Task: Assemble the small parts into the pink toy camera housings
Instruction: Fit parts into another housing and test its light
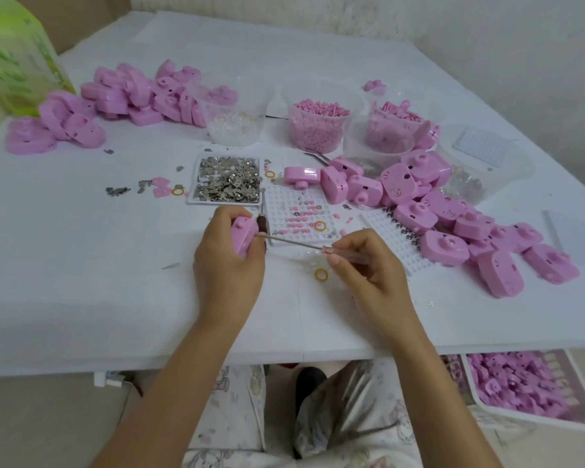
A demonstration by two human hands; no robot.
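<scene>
Nearest the front edge of the white-covered counter (81,298), 2 hands at work. Entry 1: left hand (230,265), fingers curled round a pink plastic toy camera housing (242,236), held just above the counter. Entry 2: right hand (368,275), pinching a slim screwdriver with clear plastic handle (304,242) between thumb and fingertips; its metal shaft reaches left to the housing's side.

Likely faults: the pinch is light and far back from the tip, so the tip may skid off the housing and jab the left fingers or scar the plastic. A small part knocked loose would probably vanish among the scattered bits nearby. Whether the tip is seated cannot be told.

Surface, near to far: yellow rubber ring (321,274) just beside the right hand; white pegged plastic tray (277,197) with small pink pieces; shallow white tray of grey metal clips (223,203); heap of pink housings (470,224) at right; clear plastic tub of pink pellets (313,136); 2nd heap of pink housings (125,96) at far left.

Room: green-and-white plastic bag (11,59) and brown cardboard box (81,18) at the far-left corner; rough white wall (487,28) behind.
</scene>
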